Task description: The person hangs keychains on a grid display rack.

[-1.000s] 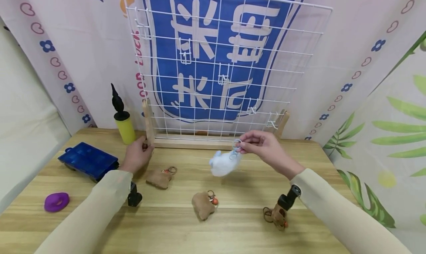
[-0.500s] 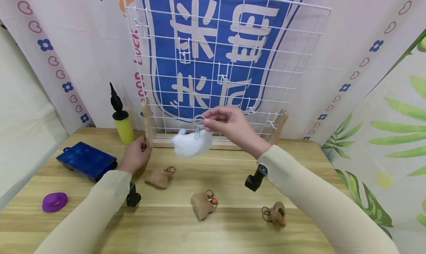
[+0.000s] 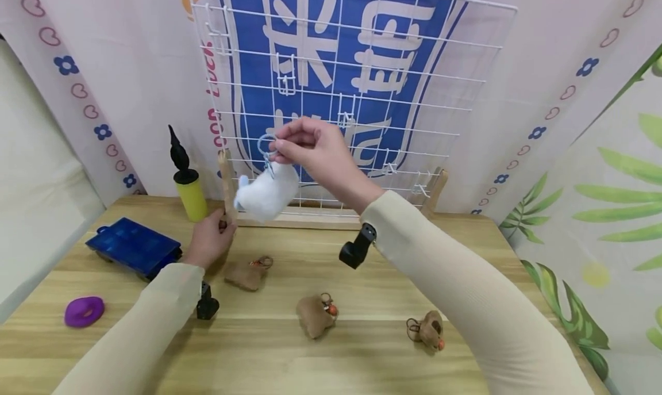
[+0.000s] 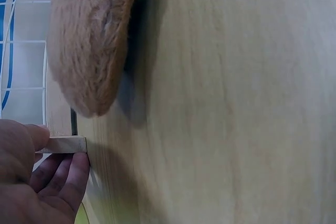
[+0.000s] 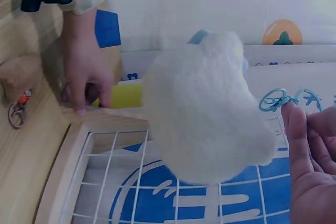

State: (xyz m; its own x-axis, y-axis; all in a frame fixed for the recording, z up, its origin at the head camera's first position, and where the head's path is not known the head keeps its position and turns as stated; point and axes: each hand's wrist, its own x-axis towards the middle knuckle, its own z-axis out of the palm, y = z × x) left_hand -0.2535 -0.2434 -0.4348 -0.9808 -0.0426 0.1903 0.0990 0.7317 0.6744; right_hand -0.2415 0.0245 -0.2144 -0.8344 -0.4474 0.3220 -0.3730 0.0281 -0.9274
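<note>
A white plush keychain [image 3: 269,192] with pale blue bits hangs in front of the lower left of the white wire grid rack [image 3: 331,67]. My right hand [image 3: 320,156] pinches its light blue ring between thumb and fingers. In the right wrist view the plush [image 5: 205,111] covers part of the grid. My left hand [image 3: 211,238] grips the foot of the rack's wooden stand [image 3: 227,182] at the left; in the left wrist view thumb and fingers close round the wooden end [image 4: 68,144]. Small white hooks [image 3: 286,81] hang on the grid.
Brown plush keychains lie on the table: one by my left hand [image 3: 247,274], one mid-table [image 3: 315,315], one at right [image 3: 430,330]. A yellow pump [image 3: 190,195], a blue case [image 3: 133,244] and a purple ring-shaped item [image 3: 84,312] are at left.
My right hand has carried the white plush keychain leftward and upward, from low at the rack's right-centre to its left side. My left hand stays on the stand.
</note>
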